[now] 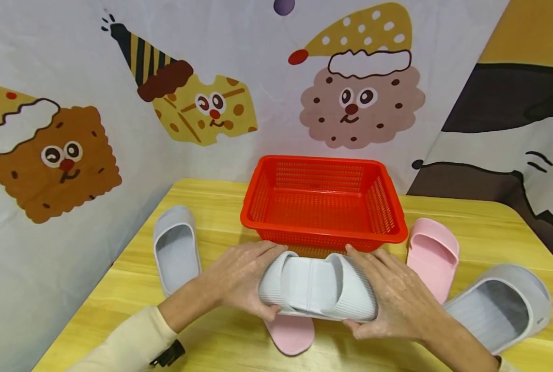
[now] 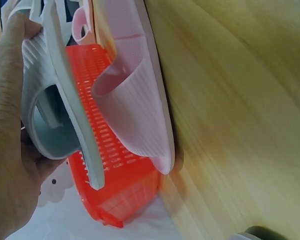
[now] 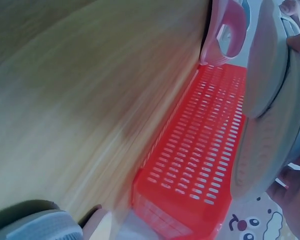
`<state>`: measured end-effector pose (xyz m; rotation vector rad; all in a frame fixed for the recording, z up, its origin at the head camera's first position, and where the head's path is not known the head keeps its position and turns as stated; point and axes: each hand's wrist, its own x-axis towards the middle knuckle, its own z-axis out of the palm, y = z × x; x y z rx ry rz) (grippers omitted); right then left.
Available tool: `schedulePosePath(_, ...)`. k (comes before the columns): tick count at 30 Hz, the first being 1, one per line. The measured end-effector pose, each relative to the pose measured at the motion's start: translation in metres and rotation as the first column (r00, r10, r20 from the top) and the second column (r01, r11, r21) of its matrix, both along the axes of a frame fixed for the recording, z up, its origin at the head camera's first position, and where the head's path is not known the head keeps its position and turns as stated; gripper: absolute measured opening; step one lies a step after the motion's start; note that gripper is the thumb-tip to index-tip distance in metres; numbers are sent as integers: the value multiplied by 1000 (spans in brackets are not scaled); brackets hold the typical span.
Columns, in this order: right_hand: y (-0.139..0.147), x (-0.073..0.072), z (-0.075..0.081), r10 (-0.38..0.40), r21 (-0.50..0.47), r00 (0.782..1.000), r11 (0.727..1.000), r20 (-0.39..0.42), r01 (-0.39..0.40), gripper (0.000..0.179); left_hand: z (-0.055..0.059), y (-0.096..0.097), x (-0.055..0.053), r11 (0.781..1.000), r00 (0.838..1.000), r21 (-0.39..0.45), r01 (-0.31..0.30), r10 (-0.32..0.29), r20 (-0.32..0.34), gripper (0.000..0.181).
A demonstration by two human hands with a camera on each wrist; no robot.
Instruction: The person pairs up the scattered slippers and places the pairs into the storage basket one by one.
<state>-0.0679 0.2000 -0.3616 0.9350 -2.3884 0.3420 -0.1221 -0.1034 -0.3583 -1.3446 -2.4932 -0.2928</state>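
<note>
A pair of pale grey-white slippers is held level above the table, toe ends apart and openings facing each other. My left hand grips the left toe end, thumb on the near side and fingers on the far side. On the other end, my right hand grips in the same way. In the right wrist view, the two soles overlap. Below the pair lies a pink slipper, partly hidden in the head view; its ribbed strap shows in the left wrist view.
Behind the hands stands a red plastic basket with nothing in it. A grey slipper lies at the left. Another pink slipper and a larger grey slipper lie at the right. A cartoon-printed cloth hangs behind the table.
</note>
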Motion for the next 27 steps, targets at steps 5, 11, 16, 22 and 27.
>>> schedulePosePath(5, 1, 1, 1, 8, -16, 1000, 1000, 3, -8, 110, -1, 3, 0, 1000, 1000, -2, 7, -7, 2, 96)
schedulePosePath(11, -2, -2, 3, 46, -24, 999, 999, -24, -47, 109, -2, 7, 0, 1000, 1000, -18, 14, -15, -20, 99)
schedulePosePath(16, -3, -1, 1, 29, -20, 1000, 999, -1, -29, 109, -2, 9, -1, 1000, 1000, -17, 13, -13, -17, 100)
schedulePosePath(22, -7, 1, 0, 23, -38, 1000, 999, 20, -22, 110, -3, 13, 1, 1000, 1000, -7, 30, -30, -4, 99)
schedulePosePath(27, -11, -1, 1, 29, -56, 1000, 998, 7, -29, 113, -2, 14, 1, 1000, 1000, 3, 27, -27, 7, 100)
